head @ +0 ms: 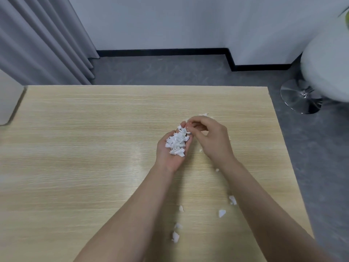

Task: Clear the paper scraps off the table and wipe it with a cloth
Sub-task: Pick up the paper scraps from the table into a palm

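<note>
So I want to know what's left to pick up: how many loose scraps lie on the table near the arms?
5: one beside the right forearm, one below it, three between the forearms. Specks elsewhere; hands may hide more.

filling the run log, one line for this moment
left hand cupped, holds scraps | right hand adding | loose scraps remain on table

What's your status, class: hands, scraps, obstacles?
Left hand cupped, holding scrap pile. Right hand pinching above it. Loose scraps remain on table. No cloth visible.
</note>
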Demonstrator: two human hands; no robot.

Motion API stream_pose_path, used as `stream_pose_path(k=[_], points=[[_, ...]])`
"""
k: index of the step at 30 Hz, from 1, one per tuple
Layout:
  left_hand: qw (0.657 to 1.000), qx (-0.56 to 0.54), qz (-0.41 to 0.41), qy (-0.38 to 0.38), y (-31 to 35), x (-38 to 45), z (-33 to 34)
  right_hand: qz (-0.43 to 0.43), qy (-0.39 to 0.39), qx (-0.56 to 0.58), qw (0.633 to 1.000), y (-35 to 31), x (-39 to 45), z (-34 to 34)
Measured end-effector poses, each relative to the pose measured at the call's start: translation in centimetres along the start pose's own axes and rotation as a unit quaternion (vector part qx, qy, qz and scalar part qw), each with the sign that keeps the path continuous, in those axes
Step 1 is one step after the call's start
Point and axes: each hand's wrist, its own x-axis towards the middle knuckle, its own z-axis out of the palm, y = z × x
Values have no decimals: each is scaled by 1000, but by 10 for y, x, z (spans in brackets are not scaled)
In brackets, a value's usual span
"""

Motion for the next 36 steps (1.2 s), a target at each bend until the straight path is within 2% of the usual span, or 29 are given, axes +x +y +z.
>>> stream_pose_path(k=[6,13,15,18,23,31,33,36], points=[[1000,18,-17,7,-3,-4,-1,-24,-36,-171,984,11,-15,7],[1000,16,9,-16,-10,0,-6,-28,22,-99,994,29,-14,-11],[1000,14,10,-18,-13,4,-7,-4,41,-115,993,45,-12,-24],[1000,-4,-1,-14,-16,10,-11,79,65,-165,981,80,-6,-48],[1000,-1,-3,-3,-22,16,-17,169,39,-244,954,126,2,-63],[999,18,-9,26,-28,19,-18,133,9,-299,945,136,12,-53],[999,17,-11,31,-32,20,-15,125,11,-281,951,129,12,-53],[998,24,17,49,-37,22,-13,96,34,-174,979,101,8,-49]])
